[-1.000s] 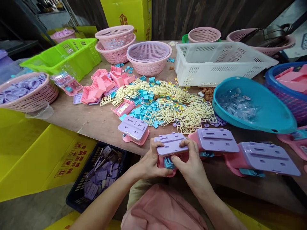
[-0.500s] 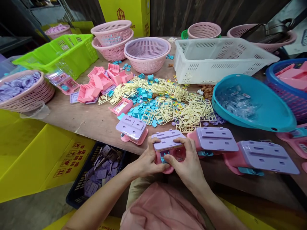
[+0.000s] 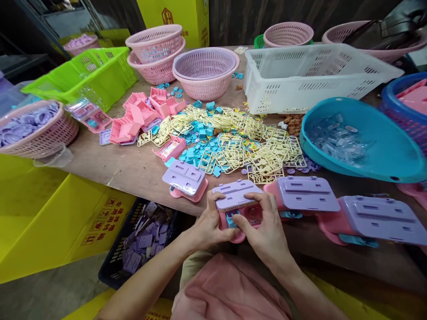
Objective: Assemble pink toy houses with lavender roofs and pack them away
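Both my hands hold one small pink toy house with a lilac roof [image 3: 235,195] at the table's front edge. My left hand [image 3: 208,224] grips its left side. My right hand [image 3: 265,224] grips its right side, with the thumb on the blue door at the front. A like toy [image 3: 185,178] stands just left of it. Two more lilac-roofed toys [image 3: 307,193] [image 3: 383,215] lie to the right.
Cream part frames [image 3: 263,155], small blue pieces [image 3: 200,146] and pink shells [image 3: 140,115] cover the table's middle. A teal basin [image 3: 383,146] holds clear parts. White crate [image 3: 316,75], pink baskets [image 3: 205,73], green crate [image 3: 83,75] behind. A dark bin [image 3: 140,240] with lilac parts sits below.
The toy in my hands has tilted so its pink front with the blue door faces me. My right thumb has moved onto the door.
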Demonstrator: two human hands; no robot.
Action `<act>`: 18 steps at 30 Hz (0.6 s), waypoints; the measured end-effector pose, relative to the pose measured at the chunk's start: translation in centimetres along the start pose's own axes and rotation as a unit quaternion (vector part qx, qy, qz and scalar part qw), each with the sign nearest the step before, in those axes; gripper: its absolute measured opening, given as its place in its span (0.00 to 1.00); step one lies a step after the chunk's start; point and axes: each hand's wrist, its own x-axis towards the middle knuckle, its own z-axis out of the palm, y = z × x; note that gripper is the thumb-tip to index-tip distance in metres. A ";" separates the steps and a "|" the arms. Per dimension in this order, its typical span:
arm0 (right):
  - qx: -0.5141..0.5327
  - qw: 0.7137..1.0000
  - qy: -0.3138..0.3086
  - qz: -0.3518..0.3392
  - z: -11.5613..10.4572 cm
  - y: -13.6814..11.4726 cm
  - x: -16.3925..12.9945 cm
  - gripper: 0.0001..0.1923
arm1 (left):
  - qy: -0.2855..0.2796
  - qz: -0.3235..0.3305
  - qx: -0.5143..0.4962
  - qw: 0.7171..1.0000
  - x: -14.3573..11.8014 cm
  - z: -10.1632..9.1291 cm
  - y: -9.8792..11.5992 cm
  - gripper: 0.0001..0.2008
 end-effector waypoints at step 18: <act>0.024 0.997 -0.072 0.010 -1.0 0.4 1.0 0.20 | -0.007 0.008 -0.069 0.998 0.4 -0.4 0.1 0.30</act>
